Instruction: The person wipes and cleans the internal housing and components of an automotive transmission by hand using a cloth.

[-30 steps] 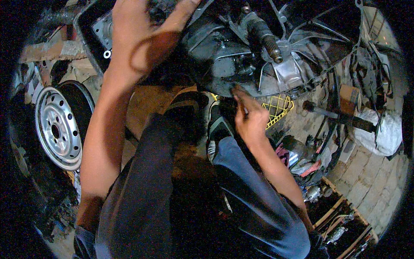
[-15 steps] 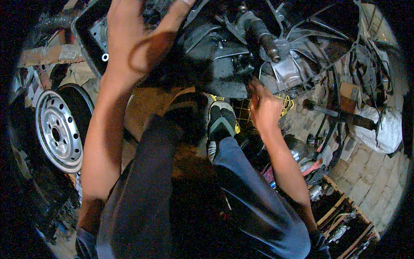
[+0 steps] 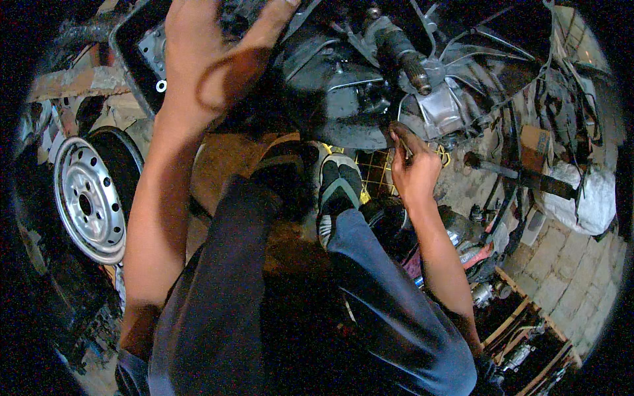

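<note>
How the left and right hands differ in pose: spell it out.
The left hand is partly cut off by the picture's top edge; the right hand lies lower, fully inside it. The left hand's thumb stretches out, while the right hand's fingers bend near the dark housing's lower edge. Both are bare.

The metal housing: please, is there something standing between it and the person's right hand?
Nothing visible stands between them. The right hand is at the lower edge of the metal housing; whether it touches, I cannot tell. The yellow crate shows farther down, below the housing, and does not block the way.
</note>
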Motion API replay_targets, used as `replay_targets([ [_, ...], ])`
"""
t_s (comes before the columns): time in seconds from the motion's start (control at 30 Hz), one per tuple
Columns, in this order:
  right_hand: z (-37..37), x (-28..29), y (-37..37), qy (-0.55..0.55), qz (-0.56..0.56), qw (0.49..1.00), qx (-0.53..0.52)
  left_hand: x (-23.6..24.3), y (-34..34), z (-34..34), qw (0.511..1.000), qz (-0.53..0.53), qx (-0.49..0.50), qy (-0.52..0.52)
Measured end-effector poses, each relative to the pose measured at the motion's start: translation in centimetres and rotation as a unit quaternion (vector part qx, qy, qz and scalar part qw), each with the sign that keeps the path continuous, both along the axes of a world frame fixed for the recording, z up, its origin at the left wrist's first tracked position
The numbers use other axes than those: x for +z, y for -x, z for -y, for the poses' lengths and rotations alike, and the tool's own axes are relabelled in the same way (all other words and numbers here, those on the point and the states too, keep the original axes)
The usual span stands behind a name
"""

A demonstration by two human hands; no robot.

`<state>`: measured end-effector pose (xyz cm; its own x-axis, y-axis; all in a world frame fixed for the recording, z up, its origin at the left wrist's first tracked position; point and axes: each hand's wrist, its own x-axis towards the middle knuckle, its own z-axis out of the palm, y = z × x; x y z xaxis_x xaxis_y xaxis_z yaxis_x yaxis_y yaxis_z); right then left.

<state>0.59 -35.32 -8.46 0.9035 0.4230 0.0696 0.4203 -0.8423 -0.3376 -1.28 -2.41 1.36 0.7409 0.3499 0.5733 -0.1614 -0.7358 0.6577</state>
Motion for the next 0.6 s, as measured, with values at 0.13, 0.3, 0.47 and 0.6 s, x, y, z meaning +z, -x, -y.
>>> replay_targets([
  [0.13,0.0,0.3,-2.5,-0.021,-0.010,1.000,0.001,-0.4,-0.6,-0.1,1.000,0.016,-0.006,0.012],
  [0.3,-0.6,0.6,-3.6,-0.023,0.040,0.999,0.024,-0.9,-0.6,0.5,0.998,0.028,0.032,-0.039],
  [0.47,0.7,-0.2,-0.8,-0.005,0.002,1.000,0.024,-1.1,-0.3,-1.5,0.998,0.014,-0.007,-0.067],
  [0.6,-0.7,1.6,-2.3,0.020,0.009,1.000,0.021,-0.3,0.0,0.1,1.000,0.004,0.003,-0.007],
])
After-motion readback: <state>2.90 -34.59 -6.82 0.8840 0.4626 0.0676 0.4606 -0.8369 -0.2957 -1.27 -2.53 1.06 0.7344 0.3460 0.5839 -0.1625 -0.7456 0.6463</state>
